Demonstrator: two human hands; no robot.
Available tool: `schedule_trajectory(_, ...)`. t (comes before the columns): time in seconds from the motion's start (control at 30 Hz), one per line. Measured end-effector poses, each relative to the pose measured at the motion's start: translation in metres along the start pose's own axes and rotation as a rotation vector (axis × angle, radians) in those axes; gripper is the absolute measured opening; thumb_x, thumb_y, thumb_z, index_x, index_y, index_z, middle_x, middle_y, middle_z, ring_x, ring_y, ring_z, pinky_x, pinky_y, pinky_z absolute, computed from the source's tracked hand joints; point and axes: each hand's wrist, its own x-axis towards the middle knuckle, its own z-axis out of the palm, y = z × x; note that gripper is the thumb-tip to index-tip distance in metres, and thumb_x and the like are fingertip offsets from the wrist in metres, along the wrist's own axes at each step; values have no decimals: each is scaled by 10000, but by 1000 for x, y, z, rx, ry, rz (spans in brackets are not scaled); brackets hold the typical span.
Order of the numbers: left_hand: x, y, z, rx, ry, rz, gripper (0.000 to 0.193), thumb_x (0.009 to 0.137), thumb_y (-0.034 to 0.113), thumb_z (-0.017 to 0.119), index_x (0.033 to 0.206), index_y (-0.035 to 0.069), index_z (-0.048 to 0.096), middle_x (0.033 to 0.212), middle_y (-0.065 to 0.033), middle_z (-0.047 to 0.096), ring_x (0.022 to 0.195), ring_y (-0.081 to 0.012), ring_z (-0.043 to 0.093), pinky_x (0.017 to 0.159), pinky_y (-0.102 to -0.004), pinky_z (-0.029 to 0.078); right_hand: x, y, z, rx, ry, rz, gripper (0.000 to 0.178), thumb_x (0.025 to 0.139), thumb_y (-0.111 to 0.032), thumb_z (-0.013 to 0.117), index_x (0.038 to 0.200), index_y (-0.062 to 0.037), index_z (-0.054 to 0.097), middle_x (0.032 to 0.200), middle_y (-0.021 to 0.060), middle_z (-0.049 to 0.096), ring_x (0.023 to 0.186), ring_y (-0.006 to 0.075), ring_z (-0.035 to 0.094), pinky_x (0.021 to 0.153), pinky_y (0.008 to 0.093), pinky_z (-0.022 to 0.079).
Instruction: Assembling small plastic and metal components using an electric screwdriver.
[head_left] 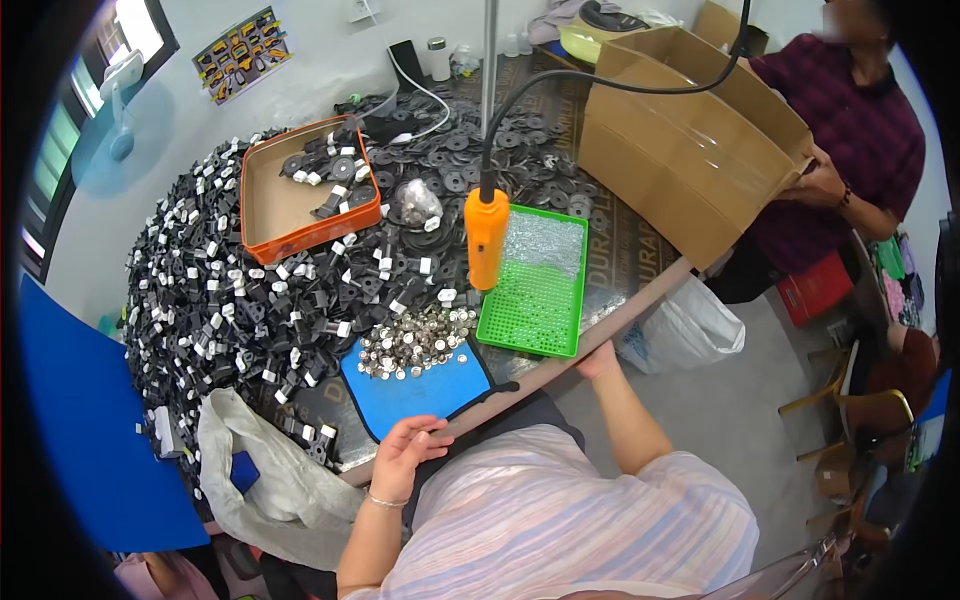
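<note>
My left hand (405,455) hovers at the table's front edge beside the blue mat (415,398), its loosely bent fingers apart and nothing visible in them. On that mat lies a heap of small round metal pieces (415,345). My right hand (598,360) is at the table edge by the near right corner of the green perforated tray (579,300); its fingers are mostly hidden. Small silvery pieces (540,243) fill the far part of this tray. Above the tray's left side hangs an orange electric screwdriver (486,245), tip down, on a black cable.
Black parts with white ends (230,280) cover the table's left side. An orange-red box (312,242) sits among them. Black discs (470,155) lie farther back. At right, another person holds a large cardboard box (690,130). A pale cloth bag (255,500) hangs at the near left.
</note>
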Motion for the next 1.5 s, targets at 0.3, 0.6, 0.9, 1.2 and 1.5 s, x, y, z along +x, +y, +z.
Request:
schedule_trajectory(0.3,-3,-3,5,-23,30,-9,273,950,164,505,1169,2,502,1154,-180,588,975,-282,635,811,-368,539,23,23,-8,23,272,-51,465,919,-440,456,1258,-123,492,1164,79,590,1035,259,577,914,397,469)
schedule_trajectory(0.6,-7,-10,-9,-20,97,-45,263,951,163,500,1168,16,500,1170,-178,584,982,-287,633,816,-377,535,38,12,-56,-59,349,50,434,916,-425,462,1219,-120,518,1109,77,609,980,264,595,863,399,488)
schedule_trajectory(0.9,-5,-6,-4,-42,73,-40,268,953,161,506,1177,13,505,1173,-153,584,1003,-261,620,823,-343,525,105,6,-43,-147,467,114,404,914,-411,467,1181,-118,545,1054,75,629,925,269,613,811,401,507)
schedule_trajectory(1.2,-10,-8,-15,-36,105,-6,255,953,174,501,1153,17,506,1177,-177,584,978,-286,633,821,-374,530,20,50,-130,-239,583,168,378,911,-397,473,1142,-115,572,999,73,648,870,274,631,760,403,526)
schedule_trajectory(1.5,1,-2,-22,-70,132,-41,258,954,155,501,1174,20,502,1170,-141,590,1000,-228,618,835,-317,515,-80,-39,76,-1319,-732,706,403,882,-298,630,1147,1,580,1060,116,661,983,179,626,861,308,489)
